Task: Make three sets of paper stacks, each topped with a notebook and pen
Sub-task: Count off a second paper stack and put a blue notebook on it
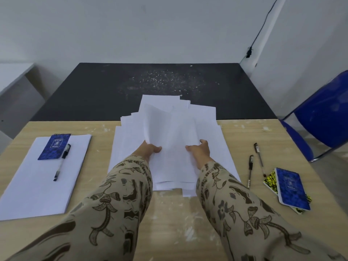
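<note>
A sheaf of sheets (173, 129) is held over the loose paper pile (223, 147). The left grip (150, 148) and right grip (200, 150) each pinch a side edge. Left of the grips lies a squared stack (37, 185) topped with a notebook (54, 146) and pen (61, 162). To their right lie two pens (250, 170) and two notebooks (290, 187), with bare desk (169, 213) between.

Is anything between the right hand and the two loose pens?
Nothing visible: beyond the edge of the paper pile, only bare table separates the right hand from the two pens. That hand is holding sheets.
</note>
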